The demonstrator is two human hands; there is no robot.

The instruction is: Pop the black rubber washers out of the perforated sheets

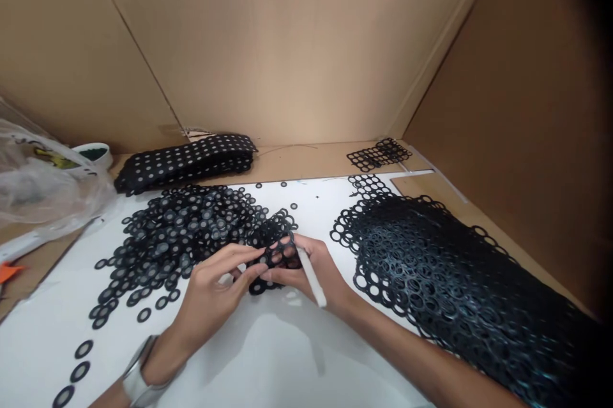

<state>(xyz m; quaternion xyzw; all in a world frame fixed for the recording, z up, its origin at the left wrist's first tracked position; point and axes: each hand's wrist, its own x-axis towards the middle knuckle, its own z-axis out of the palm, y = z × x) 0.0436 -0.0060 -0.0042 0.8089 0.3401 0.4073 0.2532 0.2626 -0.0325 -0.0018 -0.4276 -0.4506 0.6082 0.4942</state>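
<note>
Soft, warm light shows on the tall, brown cardboard wall (pixel 297 44) at the far side. The right edge goes dark and black. Grey shadows lie on the flat white board (pixel 230 370). The big pile of black sheets with round holes (pixel 421 261) shines bluish.

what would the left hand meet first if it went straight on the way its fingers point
Most likely the black ring mesh right at the fingertips of the left hand, with the right hand beyond; exact depth is unclear.

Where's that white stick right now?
Near the middle of the head view, the white stick is held in the right hand, just to the right of the black ring mesh.
</note>
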